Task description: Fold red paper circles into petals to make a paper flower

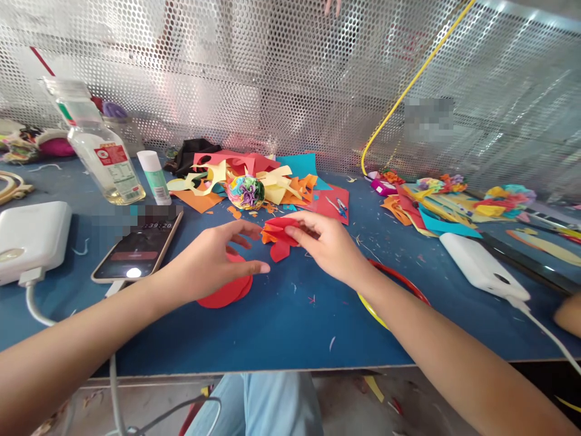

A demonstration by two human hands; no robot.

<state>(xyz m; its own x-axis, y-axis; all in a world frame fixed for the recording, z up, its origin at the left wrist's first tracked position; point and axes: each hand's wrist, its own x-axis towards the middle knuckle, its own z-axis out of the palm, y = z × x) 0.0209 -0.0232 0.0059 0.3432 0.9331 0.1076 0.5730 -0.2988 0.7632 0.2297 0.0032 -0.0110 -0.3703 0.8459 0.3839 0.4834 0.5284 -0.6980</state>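
Folded red and orange paper piece [278, 236] held low over the blue table [281, 321], near its middle.

The right hand [329, 245] pinches the paper piece by its right edge between thumb and fingers. The left hand [213, 260] is just beside it, fingers spread and loose, holding nothing; it hovers over a stack of red paper circles [229, 292] that lies flat on the table. Behind the paper piece sits a multicolour paper flower ball [246, 192] among a pile of cut coloured sheets [290, 175]. To the left lie a phone [138, 251], a white power bank [31, 237], a glue stick [154, 177] and a clear bottle [102, 151]. A red and yellow hoop [399, 278] shows under the right forearm, and another white power bank [483, 266] lies further right.
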